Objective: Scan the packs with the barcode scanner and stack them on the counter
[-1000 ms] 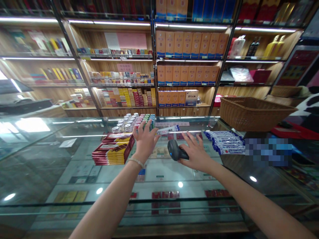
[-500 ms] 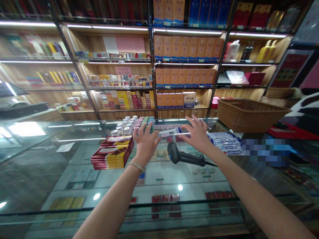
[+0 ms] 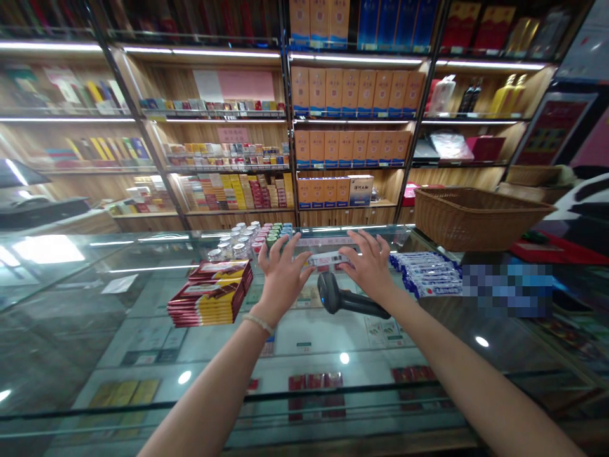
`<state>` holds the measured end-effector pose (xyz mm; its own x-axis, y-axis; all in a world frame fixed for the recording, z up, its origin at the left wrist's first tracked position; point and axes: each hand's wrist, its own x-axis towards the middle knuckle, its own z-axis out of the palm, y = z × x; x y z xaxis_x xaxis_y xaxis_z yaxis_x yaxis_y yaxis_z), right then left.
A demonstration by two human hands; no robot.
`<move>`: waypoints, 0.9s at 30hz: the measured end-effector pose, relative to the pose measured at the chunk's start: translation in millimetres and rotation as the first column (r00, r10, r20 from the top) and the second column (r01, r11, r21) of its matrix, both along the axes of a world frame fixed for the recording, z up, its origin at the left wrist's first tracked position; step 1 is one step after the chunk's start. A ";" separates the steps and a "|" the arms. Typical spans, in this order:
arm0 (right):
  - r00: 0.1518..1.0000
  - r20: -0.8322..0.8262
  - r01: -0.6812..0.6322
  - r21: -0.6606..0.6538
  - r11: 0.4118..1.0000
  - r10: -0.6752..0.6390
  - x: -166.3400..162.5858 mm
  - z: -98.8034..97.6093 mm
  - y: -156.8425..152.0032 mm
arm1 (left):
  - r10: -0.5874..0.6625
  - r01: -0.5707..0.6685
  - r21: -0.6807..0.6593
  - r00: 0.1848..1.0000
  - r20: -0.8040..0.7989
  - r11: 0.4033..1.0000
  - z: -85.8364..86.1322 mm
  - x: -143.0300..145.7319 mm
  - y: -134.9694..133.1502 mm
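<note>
A slim white packet with a barcode showing is held level above the glass counter. My left hand pinches its left end between thumb and fingers. At the other end, my right hand grips the packet. Just below them a black barcode scanner lies on the glass, its head toward the left. Left of my hands is a stack of red and yellow chocolate bar packs. A pile of similar slim blue-and-white packets lies to the right.
Several small lidded jars and coloured rolls stand behind my left hand. A wicker basket sits at the back right. Beneath the glass counter top are displayed packs. Stocked shelves line the wall.
My right hand has moved in and closed on the packet's right end. The packet has turned level, with its barcode now in plain view. The scanner lies where it was.
</note>
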<state>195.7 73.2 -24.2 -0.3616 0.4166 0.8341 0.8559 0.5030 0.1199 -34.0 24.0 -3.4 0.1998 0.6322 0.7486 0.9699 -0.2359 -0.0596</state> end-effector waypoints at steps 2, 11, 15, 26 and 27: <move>1.000 -0.008 -0.002 0.020 1.000 0.002 0.8 0.5 -0.7 | -0.021 0.021 0.010 1.000 -0.009 1.000 0.4 2.1 -1.1; 0.995 -0.084 -0.057 0.015 0.998 0.058 6.3 1.9 -0.4 | -0.068 0.068 -0.009 0.998 -0.003 0.998 -1.0 6.4 -0.6; 0.990 -0.122 -0.069 -0.041 0.997 0.064 5.2 4.7 -3.8 | -0.082 0.082 -0.015 0.996 0.036 0.996 0.8 6.5 -2.2; 0.971 -0.232 -0.121 -0.295 0.948 0.052 2.5 5.5 -4.7 | -0.041 0.047 -0.043 0.990 0.135 0.998 5.6 7.2 -5.9; 0.974 -0.221 -0.114 -0.299 0.947 0.048 2.7 5.1 -4.5 | -0.040 0.048 -0.051 0.990 0.135 0.998 5.5 7.8 -6.0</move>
<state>198.4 68.7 -19.0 -0.2369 0.6417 0.7294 0.7996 0.5552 -0.2288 -26.2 18.0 2.1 0.1284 0.6653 0.7354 0.9569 -0.2779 0.0843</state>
